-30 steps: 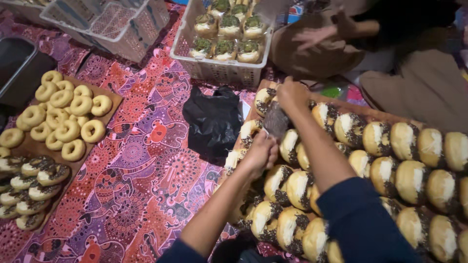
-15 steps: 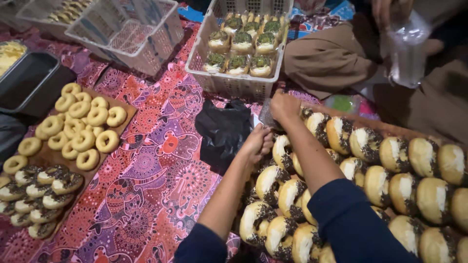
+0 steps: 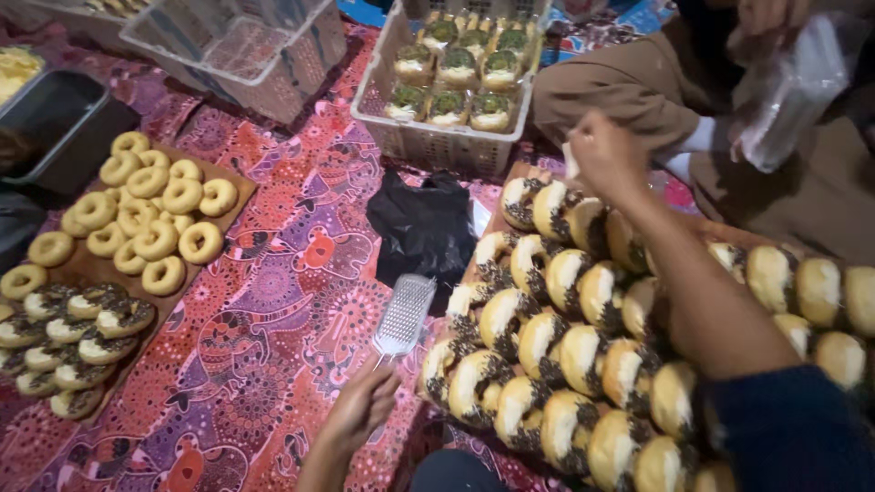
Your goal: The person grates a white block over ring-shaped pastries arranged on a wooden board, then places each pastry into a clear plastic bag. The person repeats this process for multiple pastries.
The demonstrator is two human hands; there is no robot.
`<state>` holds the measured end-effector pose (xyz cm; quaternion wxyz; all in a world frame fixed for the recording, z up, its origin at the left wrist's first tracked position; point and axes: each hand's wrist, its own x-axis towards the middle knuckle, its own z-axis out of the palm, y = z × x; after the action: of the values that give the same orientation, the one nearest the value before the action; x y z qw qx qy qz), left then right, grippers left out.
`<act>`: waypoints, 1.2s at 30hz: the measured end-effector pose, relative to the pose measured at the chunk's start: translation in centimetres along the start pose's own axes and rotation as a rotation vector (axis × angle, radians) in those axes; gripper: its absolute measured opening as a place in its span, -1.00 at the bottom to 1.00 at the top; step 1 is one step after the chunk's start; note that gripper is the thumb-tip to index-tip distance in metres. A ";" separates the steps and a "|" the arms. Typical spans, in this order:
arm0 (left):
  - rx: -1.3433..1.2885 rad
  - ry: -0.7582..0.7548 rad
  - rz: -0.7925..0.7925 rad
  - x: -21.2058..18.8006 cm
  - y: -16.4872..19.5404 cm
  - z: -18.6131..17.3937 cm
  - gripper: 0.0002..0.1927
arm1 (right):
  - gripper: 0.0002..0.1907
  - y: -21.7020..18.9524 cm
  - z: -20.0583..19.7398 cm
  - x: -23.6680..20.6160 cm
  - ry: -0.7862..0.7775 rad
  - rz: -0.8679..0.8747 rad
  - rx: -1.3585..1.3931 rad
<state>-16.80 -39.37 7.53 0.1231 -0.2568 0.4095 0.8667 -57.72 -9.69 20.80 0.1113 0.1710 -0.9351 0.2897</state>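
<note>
Under me: red patterned cloth [image 3: 273, 273], carrying all. At nine o'clock, my wooden board [image 3: 232, 182] of plain ring doughnuts [image 3: 150, 214] and sprinkled ones [image 3: 77, 333]. At three o'clock, board of filled doughnuts [image 3: 565, 337]. Centre, black plastic bag [image 3: 421, 228]. At twelve o'clock, white basket [image 3: 437, 146]; clear crate [image 3: 246, 50] at eleven; dark tray [image 3: 55, 118] at ten

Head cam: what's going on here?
A person kneels over rows of topped donuts on a board. The left hand holds a small metal grater above the patterned cloth, beside the rows. The right hand pinches a small pale piece over the far end of the rows. Plain ring donuts sit on a board at left. Another person sits opposite, holding a clear plastic bag.
</note>
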 end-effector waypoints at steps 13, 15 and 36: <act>-0.110 -0.162 -0.121 -9.8 -5.2 6.9 -0.48 | -0.79 13.1 -18.9 -16.0 -0.071 0.189 0.600; -0.095 -0.222 -0.134 -9.8 -6.5 10.0 -0.53 | -0.74 12.9 -21.2 -20.4 -0.108 0.189 0.598; 0.217 -0.720 -0.072 -26.6 -32.4 20.4 -0.85 | -0.50 -8.4 -21.0 -67.0 0.148 0.689 0.960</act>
<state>12.20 -3.17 12.00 0.3159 0.0647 0.4201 0.8482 9.25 13.07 21.42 -0.0140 -0.1318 -0.6910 0.7106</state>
